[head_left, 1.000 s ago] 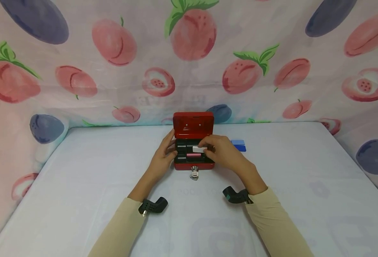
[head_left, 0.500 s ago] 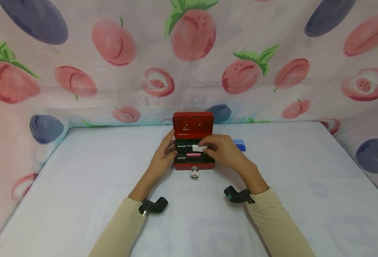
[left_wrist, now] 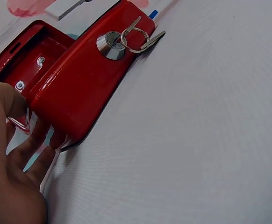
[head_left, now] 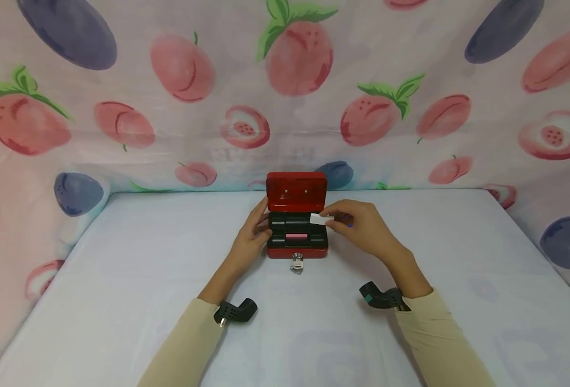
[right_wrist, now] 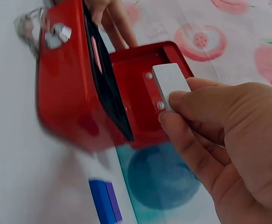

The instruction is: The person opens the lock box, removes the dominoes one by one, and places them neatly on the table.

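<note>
A small red cash box (head_left: 285, 253) stands with its lid (head_left: 297, 192) raised and its black inside showing. My left hand (head_left: 248, 240) holds its left side, the thumb at the rim and the other fingers along the side wall. Between thumb and fingers, my right hand (head_left: 362, 228) pinches a flat white block (head_left: 320, 219) over the box's right rear corner. In the right wrist view this white block (right_wrist: 168, 81) is clear of the tray. A pink block (head_left: 297, 236) lies inside the box, in the front middle part.
A key ring with keys (left_wrist: 140, 39) hangs from the front lock (left_wrist: 111, 45). Right of the box lie a blue block (right_wrist: 102, 200) and a purple strip beside it, mostly hidden by my right hand in the head view. Behind the table hangs a fruit-print cloth (head_left: 169, 129).
My right hand has lifted the white block up and to the right, out from over the box's middle. The left hand stays on the box. The head view has shifted slightly.
</note>
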{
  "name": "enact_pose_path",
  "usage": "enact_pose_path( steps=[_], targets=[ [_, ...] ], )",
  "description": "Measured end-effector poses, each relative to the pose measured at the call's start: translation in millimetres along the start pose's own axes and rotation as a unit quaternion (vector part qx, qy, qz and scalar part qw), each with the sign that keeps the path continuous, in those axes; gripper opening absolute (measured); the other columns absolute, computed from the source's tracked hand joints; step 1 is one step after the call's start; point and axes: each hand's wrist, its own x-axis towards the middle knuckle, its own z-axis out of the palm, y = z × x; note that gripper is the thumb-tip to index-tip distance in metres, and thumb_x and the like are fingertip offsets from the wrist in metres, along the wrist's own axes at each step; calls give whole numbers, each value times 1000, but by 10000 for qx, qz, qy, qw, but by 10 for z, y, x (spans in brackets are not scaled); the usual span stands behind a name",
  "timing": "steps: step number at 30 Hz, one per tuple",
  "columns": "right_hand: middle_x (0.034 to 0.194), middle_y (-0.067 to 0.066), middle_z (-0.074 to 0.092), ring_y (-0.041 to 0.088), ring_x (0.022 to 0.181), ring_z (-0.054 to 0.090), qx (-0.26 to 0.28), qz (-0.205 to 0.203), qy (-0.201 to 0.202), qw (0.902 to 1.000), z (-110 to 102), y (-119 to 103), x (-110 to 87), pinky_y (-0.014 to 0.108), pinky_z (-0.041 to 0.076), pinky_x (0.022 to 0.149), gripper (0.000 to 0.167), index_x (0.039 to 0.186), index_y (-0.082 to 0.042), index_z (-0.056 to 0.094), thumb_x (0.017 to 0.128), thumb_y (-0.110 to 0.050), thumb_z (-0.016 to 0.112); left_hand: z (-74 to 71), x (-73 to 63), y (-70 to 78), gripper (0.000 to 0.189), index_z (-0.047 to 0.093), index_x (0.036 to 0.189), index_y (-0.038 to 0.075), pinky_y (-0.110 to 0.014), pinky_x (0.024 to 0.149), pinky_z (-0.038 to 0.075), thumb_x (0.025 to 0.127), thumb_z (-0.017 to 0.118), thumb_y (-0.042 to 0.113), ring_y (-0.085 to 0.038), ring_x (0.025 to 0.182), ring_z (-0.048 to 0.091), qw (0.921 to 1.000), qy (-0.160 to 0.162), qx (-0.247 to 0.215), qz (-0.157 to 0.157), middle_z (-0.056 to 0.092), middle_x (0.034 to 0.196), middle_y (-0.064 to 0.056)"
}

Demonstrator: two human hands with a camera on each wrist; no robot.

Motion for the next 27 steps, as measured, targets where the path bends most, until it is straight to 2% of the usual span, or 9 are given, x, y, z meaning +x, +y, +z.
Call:
enact_pose_path(
  steps=[11, 16, 20, 27],
  targets=[
    [101, 0, 69, 12, 82, 62, -59, 295, -9, 9995, -220, 188, -219, 32, 56, 73, 24, 106, -12, 72, 83, -5, 73, 7, 5, 14, 67, 18, 153, 9, -49, 106, 34, 94, 45, -8, -36, 133, 34, 9999, -17, -51, -96, 17, 157, -12],
    [100, 2, 69, 13, 83, 62, 66, 667, -38, 9977, -279, 270, -292, 25, 54, 73, 22, 105, -13, 72, 84, -5, 73, 18, 0, 13, 67, 19, 153, 9, -50, 106, 34, 94, 45, -7, -37, 134, 34, 9999, -33, -62, -84, 17, 157, -12],
    [100, 4, 69, 14, 84, 62, 210, 920, -231, 9953, -295, 323, -318, 21, 53, 74, 21, 104, -13, 73, 85, -7, 72, 23, 2, 11, 67, 19, 153, 9, -50, 105, 34, 94, 45, -7, -37, 133, 34, 10000, -45, -69, -52, 17, 157, -13],
    [101, 0, 68, 15, 85, 62, 460, 1281, -758, 9878, -283, 395, -313, 28, 54, 76, 19, 103, -17, 72, 86, -10, 71, 3, 3, 7, 67, 18, 153, 9, -49, 105, 35, 94, 45, -7, -36, 133, 35, 10000, -10, 6, -78, 18, 157, -12]
  ],
)
